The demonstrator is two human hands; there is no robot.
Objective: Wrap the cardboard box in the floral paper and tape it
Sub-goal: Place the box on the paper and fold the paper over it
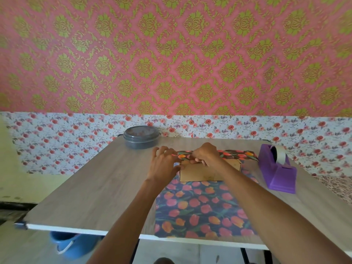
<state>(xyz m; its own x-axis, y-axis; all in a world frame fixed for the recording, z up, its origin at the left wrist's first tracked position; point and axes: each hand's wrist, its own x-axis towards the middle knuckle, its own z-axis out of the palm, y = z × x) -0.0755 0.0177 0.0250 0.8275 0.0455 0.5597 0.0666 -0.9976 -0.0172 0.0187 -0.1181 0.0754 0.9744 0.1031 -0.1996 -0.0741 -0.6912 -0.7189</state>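
Note:
A brown cardboard box [202, 173] lies on a dark sheet of floral paper [202, 208] with pink and orange tulips, spread toward the table's near edge. The paper's far edge is folded up over the top of the box. My right hand [204, 154] presses and pinches that folded edge on the box top. At the box's left end, my left hand [163, 164] has its fingers spread on the paper. A purple tape dispenser [278, 168] with a roll of tape stands to the right of the box.
A round grey lidded container [141, 137] sits at the far left of the wooden table [91, 187]. A wall with floral paper stands right behind the table. A blue bucket [74, 244] is on the floor under the near left corner.

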